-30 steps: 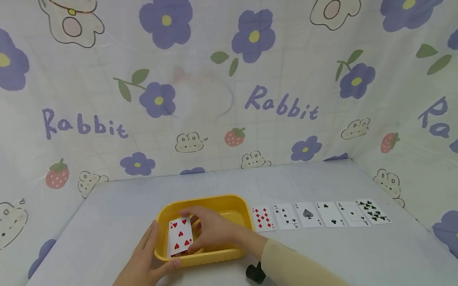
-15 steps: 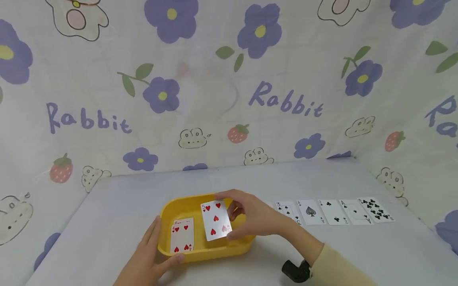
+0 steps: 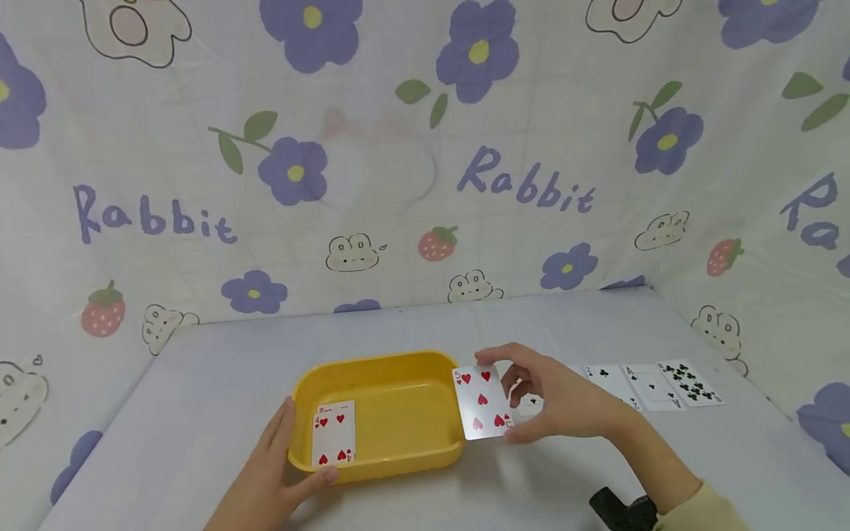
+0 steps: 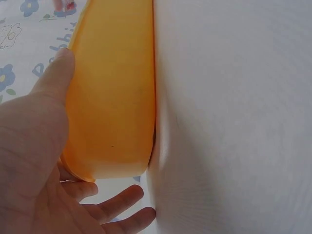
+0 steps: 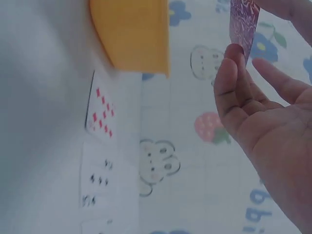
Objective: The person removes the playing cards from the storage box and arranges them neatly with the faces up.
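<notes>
My right hand (image 3: 564, 398) pinches the five of hearts (image 3: 479, 402) by opposite edges between thumb and fingers. The card is held up at the right end of a yellow tray (image 3: 405, 420), face towards the head camera; its patterned purple back (image 5: 243, 24) shows in the right wrist view. At the tray's left end my left hand (image 3: 265, 468) grips it, thumb over the front rim and fingers along the side. Inside, at the left, lies the four of hearts (image 3: 333, 436) on top of another card whose edge peeks out.
Right of the tray runs a row of face-up cards: a nine of diamonds (image 5: 102, 113), a three of clubs (image 5: 99, 180), a two of clubs (image 3: 600, 375), an ace of clubs (image 3: 649, 387) and others. My right hand hides part of it. A patterned curtain (image 3: 372, 184) stands behind.
The right hand has lifted the five of hearts out of the tray and carried it right, past the tray's right end. This uncovered the four of hearts. The left hand stays at the tray.
</notes>
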Tool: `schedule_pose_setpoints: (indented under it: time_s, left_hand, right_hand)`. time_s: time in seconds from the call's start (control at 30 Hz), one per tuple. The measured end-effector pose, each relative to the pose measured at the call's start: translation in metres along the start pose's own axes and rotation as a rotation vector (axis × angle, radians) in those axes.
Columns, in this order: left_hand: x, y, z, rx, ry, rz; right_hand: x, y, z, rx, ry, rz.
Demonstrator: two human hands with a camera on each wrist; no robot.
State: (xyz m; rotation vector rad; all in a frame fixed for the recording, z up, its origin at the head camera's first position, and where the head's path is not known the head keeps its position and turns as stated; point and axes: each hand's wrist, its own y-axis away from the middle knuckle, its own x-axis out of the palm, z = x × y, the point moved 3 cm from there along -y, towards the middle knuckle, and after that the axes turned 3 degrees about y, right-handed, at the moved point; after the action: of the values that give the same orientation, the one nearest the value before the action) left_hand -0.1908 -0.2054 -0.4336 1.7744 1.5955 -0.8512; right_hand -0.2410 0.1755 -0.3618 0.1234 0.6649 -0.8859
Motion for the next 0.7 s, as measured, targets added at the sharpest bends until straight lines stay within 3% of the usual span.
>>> schedule_pose_setpoints:
  time_s: [0.23,0.33,0.7]
  left_hand:
    - [0.001,-0.002,0.002,-0.055,0.014,0.028]
    - [0.000,-0.002,0.001,-0.041,0.024,0.027]
    - [0.003,-0.001,0.001,-0.034,0.050,0.028]
  right_hand:
    - [0.002,0.030,-0.030,0.152,-0.008,-0.031]
    - [0.005,0.040,-0.038,0.163,-0.008,-0.055]
    - [0.020,0.045,-0.050,0.263,-0.025,-0.026]
